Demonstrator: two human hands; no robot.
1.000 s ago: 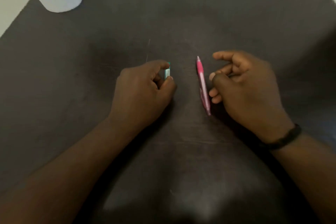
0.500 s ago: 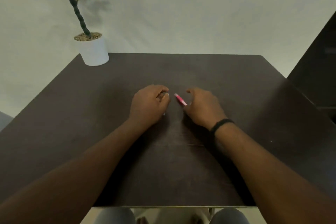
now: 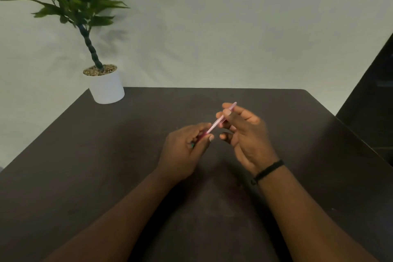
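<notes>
Both hands are lifted above the dark table [image 3: 106, 166] and they hold one pink pen [image 3: 215, 124] between them. The left hand [image 3: 185, 151] has its fingers curled, and its thumb and first fingers pinch the lower end of the pen. Inside this same hand a small green thing [image 3: 192, 145] shows between the fingers; only a little corner of it is visible, so I cannot tell what it is. The right hand [image 3: 246, 134] pinches the upper part of the pen with the thumb and the index finger, while its other fingers are loosely bent below and touch nothing that I can see. The pen is tilted, its upper end pointing away and to the right, its lower end hidden in the left hand. It is in the air and does not touch the table. The two hands are very near each other but they are not touching. On the right wrist sits a black band [image 3: 268, 170]. At the far left corner of the table stands a white pot [image 3: 107, 89] with a green plant [image 3: 70, 0], well apart from the hands. Behind the table is a pale wall [image 3: 234, 27]
</notes>
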